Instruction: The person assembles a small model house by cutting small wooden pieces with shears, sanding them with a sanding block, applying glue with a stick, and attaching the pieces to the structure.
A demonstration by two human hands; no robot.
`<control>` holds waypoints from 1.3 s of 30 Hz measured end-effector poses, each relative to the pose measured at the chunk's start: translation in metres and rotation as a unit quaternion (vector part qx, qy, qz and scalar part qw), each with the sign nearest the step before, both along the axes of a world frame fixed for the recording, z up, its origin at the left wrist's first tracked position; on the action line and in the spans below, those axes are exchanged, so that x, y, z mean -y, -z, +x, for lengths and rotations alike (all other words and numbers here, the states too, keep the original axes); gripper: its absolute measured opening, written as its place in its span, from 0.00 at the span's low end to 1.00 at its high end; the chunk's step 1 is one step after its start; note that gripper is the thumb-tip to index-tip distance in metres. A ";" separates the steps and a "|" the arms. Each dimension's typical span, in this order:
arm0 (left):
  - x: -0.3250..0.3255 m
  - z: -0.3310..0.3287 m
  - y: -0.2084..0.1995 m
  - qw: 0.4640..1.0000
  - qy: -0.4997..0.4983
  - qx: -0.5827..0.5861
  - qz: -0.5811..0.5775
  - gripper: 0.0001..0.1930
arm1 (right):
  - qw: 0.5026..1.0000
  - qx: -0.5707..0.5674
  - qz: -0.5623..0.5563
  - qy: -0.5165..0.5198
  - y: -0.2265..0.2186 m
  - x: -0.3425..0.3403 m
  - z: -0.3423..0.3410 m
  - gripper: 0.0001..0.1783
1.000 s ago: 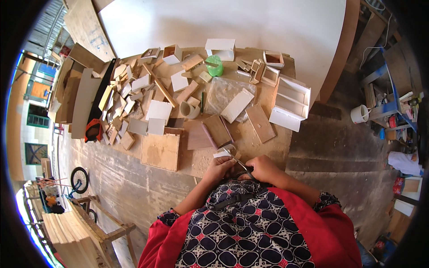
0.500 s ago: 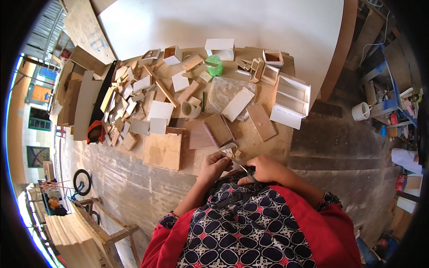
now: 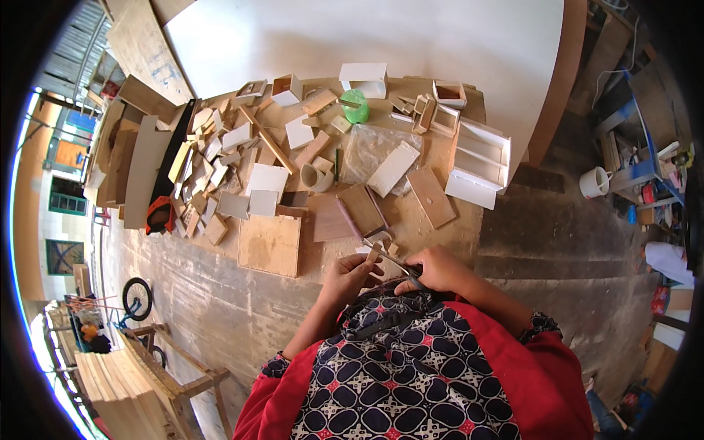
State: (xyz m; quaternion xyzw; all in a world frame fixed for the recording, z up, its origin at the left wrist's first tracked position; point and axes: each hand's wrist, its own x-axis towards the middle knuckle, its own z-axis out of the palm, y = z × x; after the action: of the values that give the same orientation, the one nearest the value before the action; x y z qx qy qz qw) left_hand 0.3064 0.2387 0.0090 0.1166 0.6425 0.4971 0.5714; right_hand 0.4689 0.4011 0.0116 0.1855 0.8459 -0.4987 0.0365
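Close to my body, at the near edge of the work table (image 3: 469,220), my right hand (image 3: 438,268) grips a pair of scissors (image 3: 397,262) with dark handles. Their metal blades point away and to the left. My left hand (image 3: 346,277) pinches a small, thin brown strip (image 3: 374,253) between thumb and fingers, right at the blades. Whether the blades are cutting into the strip, I cannot tell. Just beyond lie small pale scraps (image 3: 394,249) and a shallow brown wooden box (image 3: 362,210) with purplish edges.
A heap of wood offcuts (image 3: 213,165) covers the table's left side. Farther back stand a green plastic cup (image 3: 354,107), a cream roll (image 3: 315,178) and small white boxes (image 3: 363,79). A white shelved box (image 3: 478,163) is at the right. Stacked planks (image 3: 117,389) stand at lower left.
The brown strip now stands more upright in my left hand and shows more clearly. The scissors' blades reach farther out to the upper left. My hands stay in nearly the same place.
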 end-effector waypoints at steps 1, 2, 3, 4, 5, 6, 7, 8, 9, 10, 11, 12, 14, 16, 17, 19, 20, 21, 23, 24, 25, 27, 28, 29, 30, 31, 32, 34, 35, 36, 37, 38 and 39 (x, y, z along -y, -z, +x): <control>-0.001 0.002 -0.002 1.000 -0.010 0.020 0.007 0.14 | 1.000 0.006 0.001 -0.002 -0.001 0.000 0.000 0.33; -0.001 0.003 -0.002 1.000 -0.002 0.000 0.012 0.13 | 1.000 0.011 0.002 -0.004 -0.005 -0.001 0.000 0.32; -0.001 0.004 -0.002 1.000 0.005 -0.021 0.018 0.12 | 1.000 0.016 0.004 -0.006 -0.007 0.000 -0.001 0.32; -0.001 0.004 -0.003 0.999 0.012 -0.042 0.024 0.12 | 1.000 0.015 0.012 -0.011 -0.009 0.000 -0.001 0.32; 0.000 0.004 -0.003 0.998 0.016 -0.046 0.040 0.12 | 1.000 0.015 0.021 -0.015 -0.011 0.001 -0.002 0.32; 0.000 0.004 -0.003 0.997 0.022 -0.049 0.056 0.11 | 0.999 0.014 0.029 -0.019 -0.013 0.002 -0.002 0.32; 0.000 0.004 -0.003 0.996 0.027 -0.053 0.072 0.11 | 0.999 0.020 0.027 -0.017 -0.016 0.003 -0.003 0.33; 0.000 0.004 -0.004 0.995 0.035 -0.055 0.073 0.12 | 0.999 0.027 0.025 -0.014 -0.020 0.003 -0.004 0.34; 0.001 0.004 -0.004 0.995 0.043 -0.058 0.075 0.12 | 0.999 0.033 0.024 -0.012 -0.022 0.003 -0.004 0.35; 0.001 0.005 -0.005 0.994 0.052 -0.060 0.076 0.12 | 0.999 0.029 0.017 -0.011 -0.022 0.004 -0.004 0.35; 0.001 0.006 -0.005 0.994 0.053 -0.063 0.075 0.12 | 1.000 0.024 0.010 -0.010 -0.021 0.006 -0.004 0.36; 0.002 0.008 -0.005 0.994 0.054 -0.066 0.074 0.12 | 1.000 0.020 0.002 -0.009 -0.020 0.007 -0.003 0.36; 0.002 0.010 -0.006 0.993 0.056 -0.076 0.071 0.12 | 0.998 -0.059 0.029 -0.007 -0.010 0.011 -0.004 0.36; 0.001 0.011 -0.010 0.992 0.058 -0.090 0.069 0.12 | 0.995 -0.090 0.036 -0.011 -0.009 0.011 -0.005 0.37; 0.002 0.011 -0.009 0.991 0.063 -0.086 0.075 0.12 | 0.996 -0.083 0.031 -0.016 -0.011 0.011 -0.006 0.37; 0.003 0.009 -0.008 0.990 0.071 -0.078 0.090 0.11 | 0.997 -0.075 0.020 -0.014 -0.015 0.011 -0.006 0.36; 0.003 0.010 -0.009 0.990 0.067 -0.071 0.099 0.11 | 0.997 -0.072 0.015 -0.008 -0.017 0.012 -0.005 0.35; 0.001 0.012 -0.015 0.990 0.064 -0.064 0.109 0.11 | 0.997 -0.070 0.009 -0.001 -0.018 0.013 -0.004 0.34; -0.001 0.013 -0.017 0.989 0.063 -0.056 0.119 0.12 | 0.995 -0.097 0.019 0.014 -0.010 0.015 -0.002 0.31; 0.000 0.013 -0.017 0.989 0.063 -0.055 0.120 0.12 | 0.993 -0.110 0.023 0.020 -0.008 0.015 -0.001 0.29; 0.000 0.013 -0.017 0.989 0.064 -0.053 0.120 0.12 | 0.996 -0.089 0.029 0.010 -0.008 0.014 0.001 0.28; -0.001 0.017 -0.008 0.988 0.053 -0.059 0.130 0.12 | 0.998 -0.046 0.042 -0.009 -0.009 0.009 0.004 0.27; -0.002 0.018 -0.005 0.988 0.049 -0.062 0.135 0.12 | 0.998 -0.038 0.046 -0.013 -0.008 0.008 0.004 0.27; -0.001 0.019 -0.004 0.989 0.043 -0.066 0.125 0.12 | 0.998 -0.030 0.050 -0.016 -0.008 0.008 0.004 0.27; -0.002 0.021 -0.003 0.990 0.037 -0.070 0.115 0.11 | 0.998 -0.021 0.054 -0.019 -0.008 0.006 0.004 0.27; -0.003 0.021 -0.003 0.991 0.031 -0.074 0.105 0.11 | 0.997 -0.041 0.061 -0.005 -0.009 0.007 0.004 0.27; -0.003 0.020 -0.004 0.992 0.044 -0.055 0.108 0.11 | 0.996 -0.060 0.067 0.008 -0.012 0.008 0.002 0.27; -0.002 0.013 -0.006 0.991 0.072 -0.017 0.113 0.11 | 0.993 -0.085 0.074 0.025 -0.014 0.010 -0.002 0.27; -0.002 0.012 -0.005 0.991 0.079 -0.020 0.108 0.12 | 0.993 -0.090 0.075 0.028 -0.012 0.012 -0.002 0.27; -0.001 0.010 -0.003 0.991 0.086 -0.023 0.104 0.12 | 0.992 -0.095 0.075 0.031 -0.010 0.012 -0.003 0.27; -0.001 0.010 -0.002 0.990 0.093 -0.026 0.099 0.12 | 0.996 -0.070 0.055 0.027 -0.010 0.012 -0.002 0.28; -0.002 0.010 -0.003 0.992 0.088 -0.030 0.083 0.12 | 0.998 -0.045 0.035 0.023 -0.010 0.010 -0.002 0.30; -0.004 0.012 -0.003 0.994 0.083 -0.033 0.066 0.11 | 1.000 -0.020 0.014 0.019 -0.010 0.009 -0.001 0.31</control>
State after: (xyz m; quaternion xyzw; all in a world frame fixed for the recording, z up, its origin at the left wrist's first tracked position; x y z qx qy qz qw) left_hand 0.3180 0.2430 0.0123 0.2235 0.6143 0.4854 0.5806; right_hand 0.4680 0.3918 0.0212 0.1921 0.8497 -0.4910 0.0079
